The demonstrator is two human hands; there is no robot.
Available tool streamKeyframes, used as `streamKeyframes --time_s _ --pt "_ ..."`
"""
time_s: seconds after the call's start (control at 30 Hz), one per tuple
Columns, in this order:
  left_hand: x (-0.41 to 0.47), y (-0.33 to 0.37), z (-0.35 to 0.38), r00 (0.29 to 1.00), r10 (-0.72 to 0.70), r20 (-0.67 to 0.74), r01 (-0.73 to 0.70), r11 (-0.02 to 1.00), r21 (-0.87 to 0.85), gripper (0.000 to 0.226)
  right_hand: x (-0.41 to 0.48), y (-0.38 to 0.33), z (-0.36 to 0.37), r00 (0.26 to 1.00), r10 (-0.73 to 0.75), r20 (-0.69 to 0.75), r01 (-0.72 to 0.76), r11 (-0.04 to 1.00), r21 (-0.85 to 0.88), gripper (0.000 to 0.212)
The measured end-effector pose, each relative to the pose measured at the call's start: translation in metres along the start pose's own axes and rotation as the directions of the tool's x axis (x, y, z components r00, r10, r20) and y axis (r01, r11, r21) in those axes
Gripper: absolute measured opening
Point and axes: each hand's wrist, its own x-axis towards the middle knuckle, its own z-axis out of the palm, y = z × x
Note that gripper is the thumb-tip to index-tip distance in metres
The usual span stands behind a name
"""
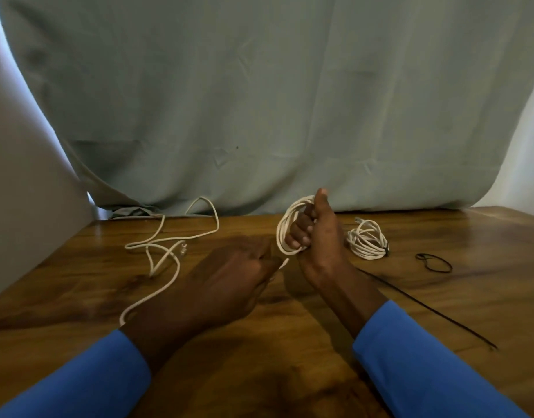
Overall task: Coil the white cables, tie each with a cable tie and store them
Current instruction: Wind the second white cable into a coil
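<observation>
My right hand [317, 236] is raised above the table, its fingers curled round several loops of a white cable [282, 227]. My left hand [229, 276] pinches the same cable just below the loops. The loose rest of that cable [169, 239] trails left over the wooden table [290, 342], ending in a clear plug [183, 247]. A second white cable [366, 239] lies coiled to the right of my right hand, bound by a black tie at its right side. A long black cable tie [425, 309] lies straight on the table under my right forearm.
A small black loop [434, 262] lies at the right of the table. A grey-green cloth [259, 101] hangs behind the table's far edge. A pale surface [24, 191] stands at the left.
</observation>
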Motion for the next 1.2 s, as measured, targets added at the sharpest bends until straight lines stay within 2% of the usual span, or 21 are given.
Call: streamKeyframes --time_s 0.07,0.13,0.17,0.23,0.3,0.4,0.47,0.5,0.53,0.6,0.63,0.73,0.83,0.9,1.0,1.13,1.2 --pt "0.001 0.005 0.001 1.000 -0.011 0.018 0.013 0.997 -0.081 0.017 0.000 0.002 -0.002 0.999 0.026 0.020 -0.026 0.999 -0.024 0.055" --pt "-0.001 0.006 0.003 0.985 -0.160 0.072 0.174 0.940 -0.293 0.010 -0.001 -0.003 -0.003 0.985 0.127 0.113 -0.135 0.989 0.062 0.057" --pt "-0.003 0.003 0.004 0.959 -0.268 0.097 0.284 0.878 -0.386 0.012 -0.002 -0.008 -0.004 0.974 0.165 0.158 -0.181 0.979 0.092 0.058" --pt "-0.006 -0.007 0.006 0.858 -0.492 0.150 0.496 0.714 -0.495 0.016 -0.002 -0.016 -0.006 0.954 0.214 0.209 -0.239 0.965 0.104 0.061" --pt "-0.009 -0.018 0.006 0.727 -0.665 0.172 0.653 0.590 -0.475 0.014 -0.002 -0.022 -0.007 0.937 0.256 0.236 -0.278 0.958 0.065 0.061" --pt "-0.011 -0.030 0.004 0.592 -0.805 0.043 0.742 0.524 -0.418 0.024 -0.004 -0.028 -0.003 0.922 0.317 0.224 -0.305 0.948 -0.086 0.058" --pt "-0.011 -0.034 -0.002 0.524 -0.849 -0.063 0.770 0.504 -0.391 0.018 -0.007 -0.030 0.001 0.945 0.292 0.147 -0.246 0.932 -0.265 0.056" --pt "-0.013 -0.036 -0.005 0.526 -0.843 -0.116 0.777 0.531 -0.339 0.012 -0.009 -0.029 0.002 0.958 0.261 0.121 -0.208 0.919 -0.335 0.054" --pt "-0.014 -0.037 -0.007 0.563 -0.811 -0.156 0.770 0.584 -0.257 0.006 -0.010 -0.026 0.003 0.963 0.245 0.112 -0.191 0.914 -0.358 0.053" --pt "-0.016 -0.033 -0.007 0.687 -0.708 -0.162 0.707 0.703 -0.074 0.009 -0.011 -0.022 0.003 0.953 0.275 0.127 -0.231 0.931 -0.282 0.053" --pt "-0.016 -0.030 -0.006 0.727 -0.671 -0.144 0.676 0.737 -0.018 0.012 -0.011 -0.021 0.002 0.942 0.301 0.148 -0.263 0.937 -0.230 0.053" --pt "-0.013 -0.027 -0.001 0.778 -0.618 -0.112 0.626 0.777 0.060 0.021 -0.009 -0.023 0.001 0.912 0.350 0.215 -0.327 0.935 -0.137 0.057" --pt "-0.010 -0.028 -0.004 0.834 -0.552 -0.020 0.551 0.830 0.088 0.023 -0.009 -0.021 0.002 0.910 0.341 0.234 -0.338 0.940 -0.054 0.059" --pt "-0.009 -0.020 -0.007 0.891 -0.449 0.070 0.444 0.893 0.079 0.021 -0.007 -0.016 0.000 0.939 0.296 0.176 -0.306 0.951 0.031 0.060" --pt "-0.004 0.002 -0.008 0.951 -0.273 0.145 0.269 0.962 0.047 0.018 -0.003 -0.008 -0.005 0.984 0.179 -0.009 -0.177 0.978 0.112 0.057" --pt "0.002 0.016 0.001 0.964 -0.140 0.227 0.154 0.987 -0.041 0.022 0.002 -0.003 -0.012 0.981 0.030 -0.192 -0.021 0.998 0.053 0.059" --pt "0.002 0.018 0.003 0.969 -0.059 0.238 0.069 0.997 -0.032 0.026 0.000 0.001 -0.011 0.968 -0.068 -0.241 0.039 0.992 -0.121 0.052"
